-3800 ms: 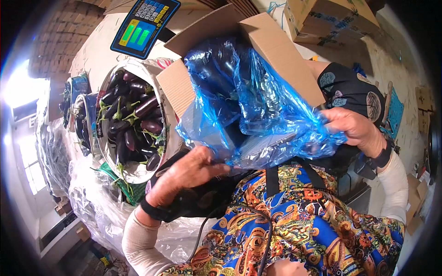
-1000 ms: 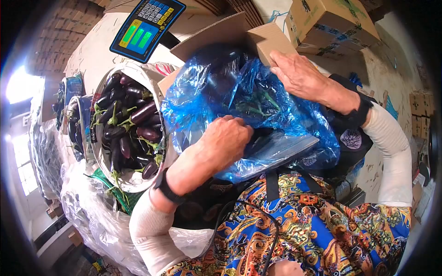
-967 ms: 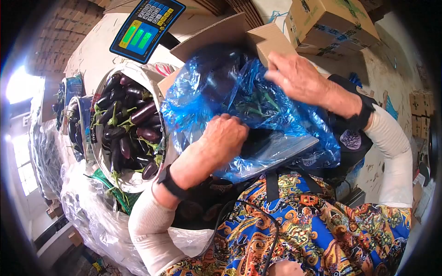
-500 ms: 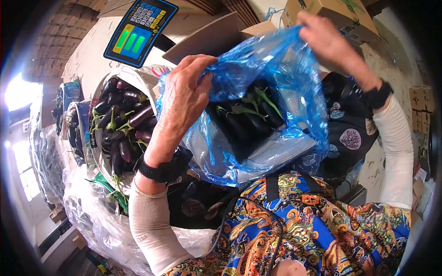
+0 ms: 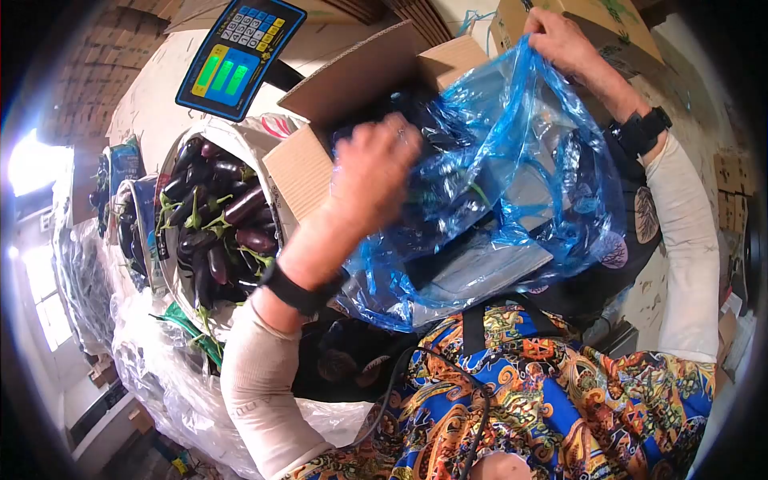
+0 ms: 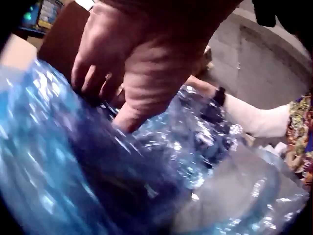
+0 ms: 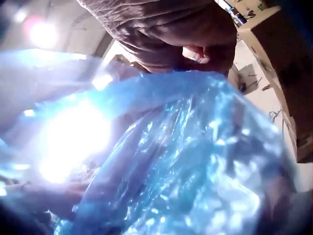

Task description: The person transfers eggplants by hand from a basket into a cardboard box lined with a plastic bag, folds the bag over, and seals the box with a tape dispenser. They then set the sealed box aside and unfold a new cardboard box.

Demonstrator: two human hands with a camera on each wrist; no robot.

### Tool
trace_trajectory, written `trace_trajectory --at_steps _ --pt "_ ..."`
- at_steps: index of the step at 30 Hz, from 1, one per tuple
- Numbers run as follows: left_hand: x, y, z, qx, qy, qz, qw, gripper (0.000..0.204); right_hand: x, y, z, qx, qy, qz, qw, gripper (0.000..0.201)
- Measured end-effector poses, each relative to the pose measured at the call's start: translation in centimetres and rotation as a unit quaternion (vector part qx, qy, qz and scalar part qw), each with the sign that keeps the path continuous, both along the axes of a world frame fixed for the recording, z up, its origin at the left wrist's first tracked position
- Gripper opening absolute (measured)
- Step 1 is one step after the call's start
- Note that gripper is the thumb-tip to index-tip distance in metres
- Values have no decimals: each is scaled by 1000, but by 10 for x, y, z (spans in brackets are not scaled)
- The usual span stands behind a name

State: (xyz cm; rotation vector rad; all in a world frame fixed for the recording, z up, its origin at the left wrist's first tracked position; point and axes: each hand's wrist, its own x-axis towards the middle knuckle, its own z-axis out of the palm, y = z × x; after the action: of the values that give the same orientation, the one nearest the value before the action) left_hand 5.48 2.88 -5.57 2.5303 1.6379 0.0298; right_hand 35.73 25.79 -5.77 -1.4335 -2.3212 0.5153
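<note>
A blue plastic bag [image 5: 552, 200] lines an open cardboard box [image 5: 360, 68] and spills over its near side. Dark eggplants [image 5: 400, 104] show inside, partly veiled by the film. My right hand [image 5: 564, 46] pinches the bag's rim and holds it up at the far right; in the right wrist view the film hangs from its curled fingers. My left hand [image 5: 372, 172], blurred, is over the bag's left part. In the left wrist view its thumb and fingers point down at the film, their tips partly hidden; I cannot tell whether they grip it.
A white sack [image 5: 276, 192] full of eggplants stands close on the left. Behind it is a scale display [image 5: 240, 60] with lit green digits. A taped carton [image 5: 608, 36] stands beyond my right hand. Clear plastic sheeting [image 5: 176, 376] lies at lower left.
My left hand has moved right and inward from the bag's left rim. My right hand still holds the rim, whose film is now drawn toward the right, covering more of the eggplants.
</note>
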Motion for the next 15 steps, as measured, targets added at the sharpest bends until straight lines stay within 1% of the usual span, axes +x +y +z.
trace_trajectory --at_steps 1,2,3,4,5,7,8,9,10,11,13,14,15 --pt "-19 22 -4 52 -113 9 992 64 6 5 -4 -86 57 -17 994 8" --pt "-32 30 7 106 -100 37 989 63 11 11 -7 -171 114 -32 978 7" --pt "-40 37 22 58 -105 76 990 58 14 16 -9 -253 169 -45 951 7" --pt "-36 39 38 15 -205 90 975 58 9 9 2 -273 179 -56 944 7" --pt "-30 34 50 -31 -303 100 947 60 8 9 3 -272 199 -67 939 7" --pt "3 12 54 35 -244 -13 969 72 7 7 -1 -274 237 -83 928 6" --pt "15 -4 39 -27 -246 -26 969 84 8 9 -5 -276 213 -83 933 5" --pt "23 -18 32 -28 -179 -47 982 63 11 13 -11 -277 191 -87 938 5" --pt "20 -23 18 -28 -84 -44 995 48 14 14 -15 -276 169 -92 942 5" --pt "16 -26 6 -26 11 -41 999 33 17 15 -19 -291 170 -90 937 5" --pt "-16 -15 -7 4 -67 20 998 12 21 16 -28 -322 171 -84 928 5" --pt "-27 -1 0 49 -147 77 985 10 27 27 -40 -327 141 -94 930 5" --pt "-39 15 15 93 -225 136 960 8 25 24 -42 -317 115 -102 936 6"
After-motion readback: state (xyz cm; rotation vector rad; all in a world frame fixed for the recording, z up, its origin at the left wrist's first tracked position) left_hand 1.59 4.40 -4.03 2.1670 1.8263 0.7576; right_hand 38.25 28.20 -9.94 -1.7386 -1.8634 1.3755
